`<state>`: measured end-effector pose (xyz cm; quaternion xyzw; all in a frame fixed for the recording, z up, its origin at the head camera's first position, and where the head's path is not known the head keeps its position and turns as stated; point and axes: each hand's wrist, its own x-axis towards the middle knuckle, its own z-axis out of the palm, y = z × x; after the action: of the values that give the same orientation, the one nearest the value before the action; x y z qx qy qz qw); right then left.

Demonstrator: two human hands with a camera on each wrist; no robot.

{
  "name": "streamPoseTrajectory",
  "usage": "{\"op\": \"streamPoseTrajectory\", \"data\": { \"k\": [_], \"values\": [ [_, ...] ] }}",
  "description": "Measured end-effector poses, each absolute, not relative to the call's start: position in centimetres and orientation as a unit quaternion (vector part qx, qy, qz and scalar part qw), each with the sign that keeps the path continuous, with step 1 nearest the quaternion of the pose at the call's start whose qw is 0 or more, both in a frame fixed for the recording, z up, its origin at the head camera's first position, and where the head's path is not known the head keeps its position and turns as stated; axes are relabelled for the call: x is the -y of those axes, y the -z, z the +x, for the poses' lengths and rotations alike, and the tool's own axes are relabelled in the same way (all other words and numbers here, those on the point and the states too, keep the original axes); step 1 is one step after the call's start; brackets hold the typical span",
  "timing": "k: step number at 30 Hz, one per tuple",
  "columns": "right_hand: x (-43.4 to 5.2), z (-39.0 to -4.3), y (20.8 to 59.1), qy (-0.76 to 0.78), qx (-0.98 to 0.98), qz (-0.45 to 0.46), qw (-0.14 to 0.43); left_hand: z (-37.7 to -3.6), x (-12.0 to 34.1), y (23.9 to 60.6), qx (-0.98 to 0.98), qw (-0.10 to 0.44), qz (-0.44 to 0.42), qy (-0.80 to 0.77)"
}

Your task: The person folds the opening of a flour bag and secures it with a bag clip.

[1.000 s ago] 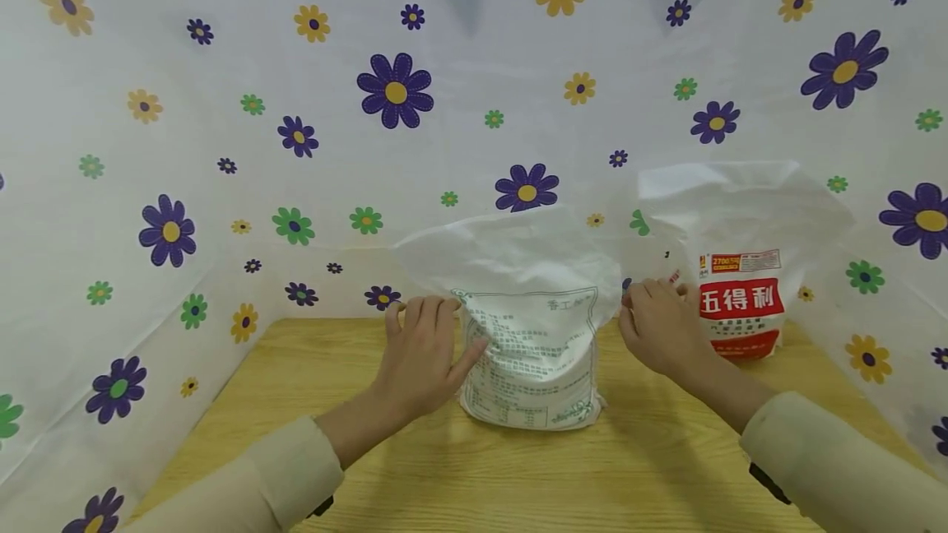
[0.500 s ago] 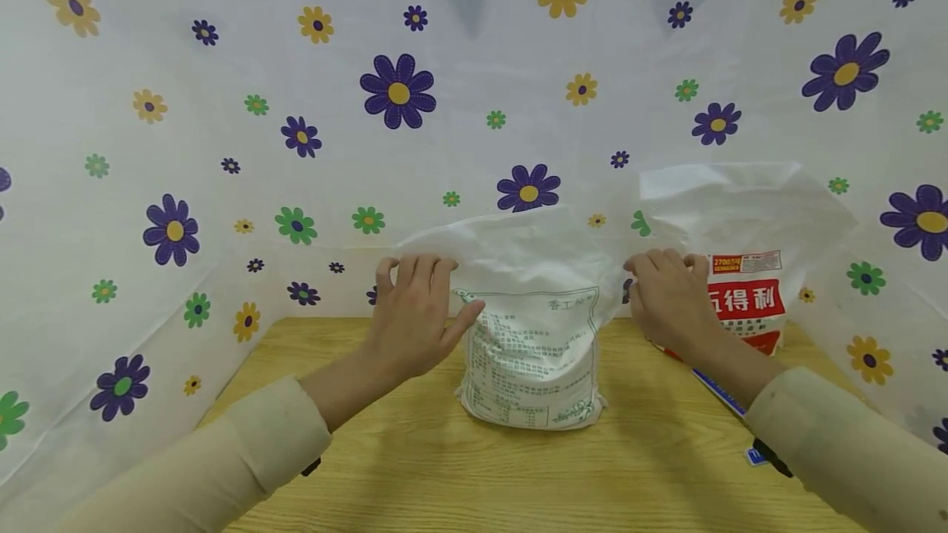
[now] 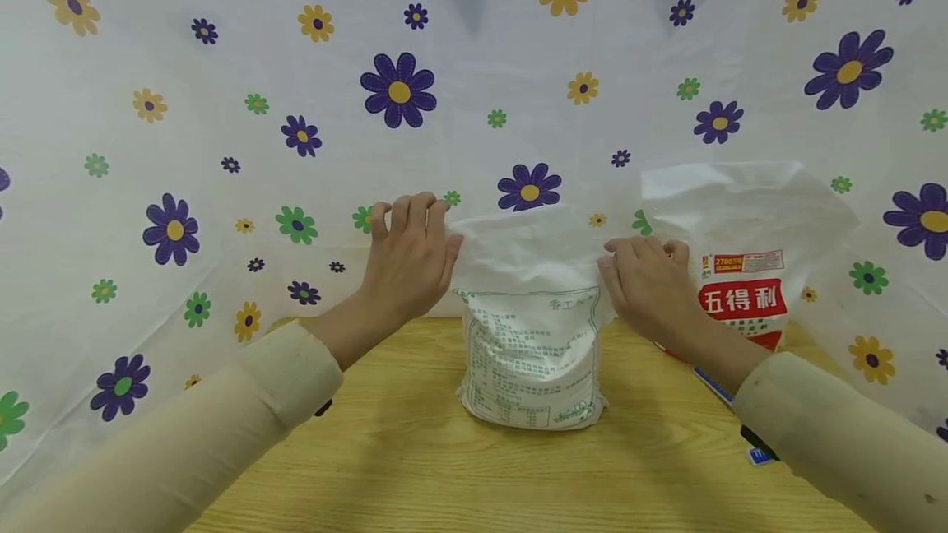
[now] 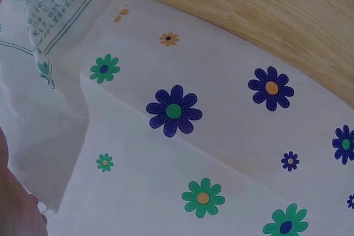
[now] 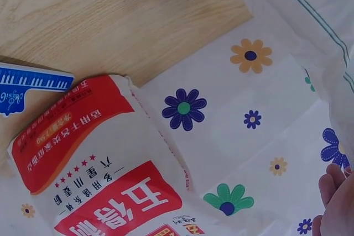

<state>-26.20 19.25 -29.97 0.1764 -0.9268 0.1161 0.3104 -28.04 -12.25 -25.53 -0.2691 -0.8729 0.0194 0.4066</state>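
The white bag with green print (image 3: 529, 352) is standing upright near the middle of the desk (image 3: 415, 467), its floppy empty top half sticking up in front of the flowered sheet (image 3: 296, 64). Both hands are working at that loose top. The left hand (image 3: 411, 257) is sitting at about 9 o'clock of the bag's mouth, fingers (image 3: 403, 212) curled over the upper left corner and pinching the plastic. The right hand (image 3: 648, 286) is at 3 o'clock, fingers curled onto the right edge, pinching it too as far as I can tell; the wrist views aren't showing the grip itself.

My read: this is the bit where the top is getting pulled taut and flat. A next move would probably need both edges kept level so the powder isn't slumping sideways.

Further out at 3 o'clock, a second bag with a red label (image 3: 744, 270) is standing against the sheet, and something blue, ruler-like (image 5: 30, 89), is lying on the desk beside it.
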Motion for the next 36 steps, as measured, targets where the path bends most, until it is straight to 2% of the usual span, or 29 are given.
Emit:
{"op": "streamPoseTrajectory", "data": {
  "k": [7, 16, 25, 31, 36],
  "values": [
    [-19.3, -26.1, 30.4, -0.089, 0.923, 0.184, 0.325, -28.7, 11.8, 25.6, 0.891, 0.377, -0.253, -0.019],
    [-19.6, -26.1, 30.6, -0.069, 0.925, 0.182, 0.326, -29.4, 10.8, 24.0, 0.892, 0.381, -0.238, -0.053],
    [-19.9, -26.0, 31.1, -0.058, 0.921, 0.183, 0.339, -30.2, 9.8, 22.9, 0.903, 0.363, -0.222, -0.059],
    [-19.9, -26.1, 31.5, -0.064, 0.915, 0.194, 0.349, -30.2, 9.9, 22.8, 0.916, 0.335, -0.218, -0.038],
    [-20.0, -26.2, 31.7, -0.061, 0.903, 0.211, 0.368, -29.9, 10.3, 22.6, 0.908, 0.349, -0.228, -0.030]
  ]
}}
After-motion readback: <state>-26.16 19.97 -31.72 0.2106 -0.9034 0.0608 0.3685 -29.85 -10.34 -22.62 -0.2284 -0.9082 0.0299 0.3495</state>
